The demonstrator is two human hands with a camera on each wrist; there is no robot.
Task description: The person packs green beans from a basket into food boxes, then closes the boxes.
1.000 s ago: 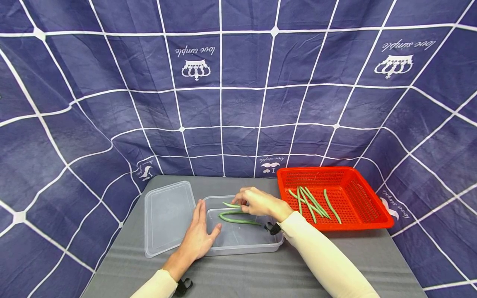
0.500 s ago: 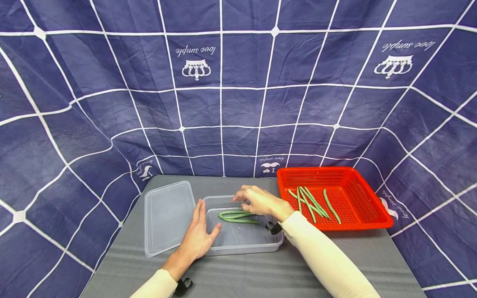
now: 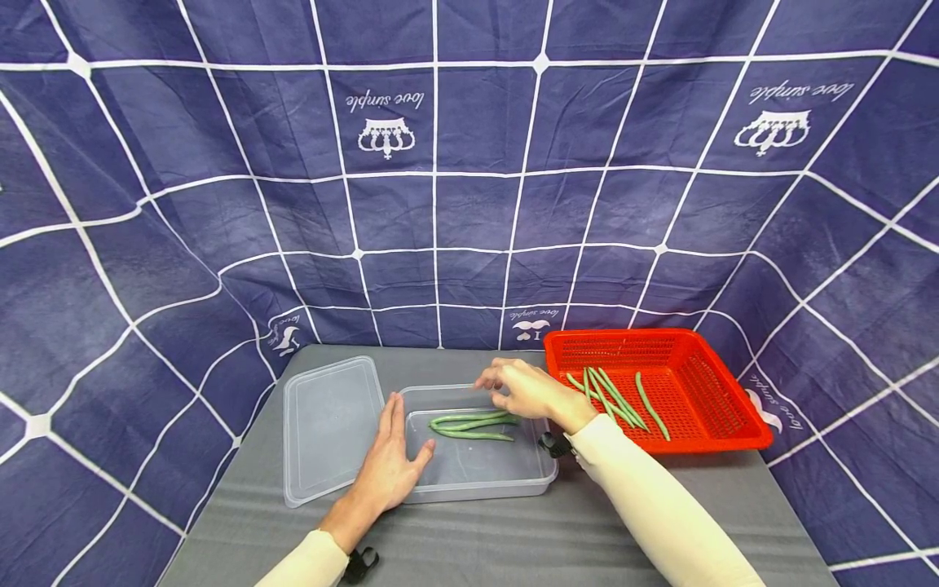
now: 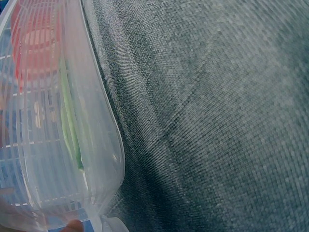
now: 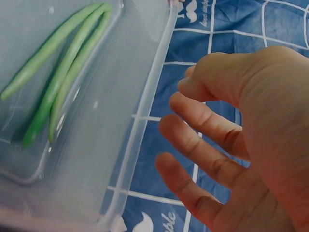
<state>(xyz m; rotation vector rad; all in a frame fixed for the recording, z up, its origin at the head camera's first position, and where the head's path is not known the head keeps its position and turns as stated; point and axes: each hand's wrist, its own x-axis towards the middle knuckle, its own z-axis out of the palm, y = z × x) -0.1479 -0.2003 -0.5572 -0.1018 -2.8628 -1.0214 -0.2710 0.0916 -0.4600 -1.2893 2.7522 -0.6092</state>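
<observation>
Green beans [image 3: 469,424] lie side by side on the floor of a clear plastic container [image 3: 477,491], toward its far side. My left hand [image 3: 394,461] rests along the container's left end, fingers straight and thumb over the rim. Above the far right rim hovers my right hand [image 3: 526,390], holding nothing. In the right wrist view the loosely bent fingers of my right hand [image 5: 231,140] stand beyond the container wall, apart from the green beans [image 5: 63,72]. The left wrist view catches the beans [image 4: 70,121] through the container's translucent side.
A red perforated basket [image 3: 722,399] stands at the right with several more green beans [image 3: 619,395] in it. The container's flat lid [image 3: 330,432] lies at the left on the grey cloth [image 3: 469,546]. Behind hangs a blue gridded curtain [image 3: 477,212].
My right hand has let go of a green bean, which now lies beside the others in the container. That hand has then moved up and to the right. My left hand has stayed put.
</observation>
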